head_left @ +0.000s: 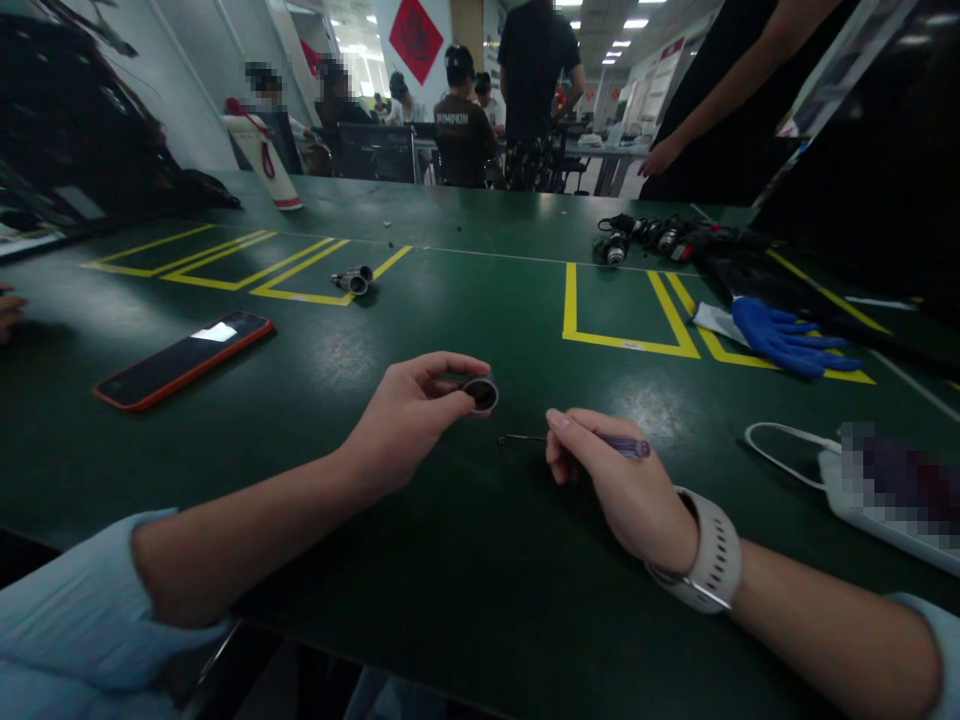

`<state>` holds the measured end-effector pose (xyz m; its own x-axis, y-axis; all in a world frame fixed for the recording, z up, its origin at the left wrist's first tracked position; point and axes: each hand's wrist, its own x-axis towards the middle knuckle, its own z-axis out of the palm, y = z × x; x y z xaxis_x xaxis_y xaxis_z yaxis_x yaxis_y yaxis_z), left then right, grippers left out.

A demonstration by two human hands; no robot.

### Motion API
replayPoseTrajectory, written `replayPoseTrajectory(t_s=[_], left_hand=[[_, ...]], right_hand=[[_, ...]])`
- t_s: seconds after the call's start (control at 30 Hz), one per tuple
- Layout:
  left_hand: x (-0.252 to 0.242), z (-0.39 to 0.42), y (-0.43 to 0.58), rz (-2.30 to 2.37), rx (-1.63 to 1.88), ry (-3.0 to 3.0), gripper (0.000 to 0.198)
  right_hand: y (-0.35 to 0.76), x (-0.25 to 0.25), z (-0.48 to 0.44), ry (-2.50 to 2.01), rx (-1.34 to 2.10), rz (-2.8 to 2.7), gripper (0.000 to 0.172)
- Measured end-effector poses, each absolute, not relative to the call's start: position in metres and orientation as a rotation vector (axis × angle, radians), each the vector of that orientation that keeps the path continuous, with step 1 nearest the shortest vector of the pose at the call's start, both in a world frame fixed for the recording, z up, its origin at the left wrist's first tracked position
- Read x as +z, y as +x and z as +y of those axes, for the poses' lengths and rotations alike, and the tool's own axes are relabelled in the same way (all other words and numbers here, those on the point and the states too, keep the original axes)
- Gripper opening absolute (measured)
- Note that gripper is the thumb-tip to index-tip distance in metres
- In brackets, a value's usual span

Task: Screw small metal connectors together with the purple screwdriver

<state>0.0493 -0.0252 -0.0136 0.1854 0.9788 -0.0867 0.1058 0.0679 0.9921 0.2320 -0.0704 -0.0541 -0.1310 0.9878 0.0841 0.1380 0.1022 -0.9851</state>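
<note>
Between thumb and fingers, my left hand (409, 415) grips a small round metal ring-like part (484, 395), its dark opening facing me. My right hand (611, 475) is closed around a screwdriver (626, 447) with a translucent purple handle. Its thin shaft points left, and a tiny dark piece (501, 440) shows at the tip; I cannot tell if it is a screw. The tip lies just below and right of the ring-like part, apart from it. Both hands are low over the green table (450, 550).
Metal cylindrical parts (354, 280) lie by yellow tape. A red-cased phone (187, 360) is at left, a blue glove (795, 335) and black cabled parts (645, 238) at right. A white device with a strap (832, 470) lies right. A bottle (266, 165) stands behind; another person's hand (9, 310) shows far left.
</note>
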Motion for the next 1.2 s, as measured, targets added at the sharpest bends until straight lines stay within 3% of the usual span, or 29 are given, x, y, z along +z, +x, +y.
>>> replayPoseTrajectory(t_s=[0.53,0.73,1.2], left_hand=[[-0.013,-0.027,0.050,1.180,0.889,1.287,0.026],[-0.014,-0.026,0.052,1.167,0.901,1.216,0.028],[-0.019,-0.027,0.051,1.111,0.849,1.188,0.029]], right_hand=[[0.234,-0.019,-0.067,-1.384,1.238,-1.667,0.043],[0.233,-0.041,-0.068,-1.151,1.376,-1.416,0.040],[0.226,-0.037,-0.079,-0.942,0.738,-1.841,0.023]])
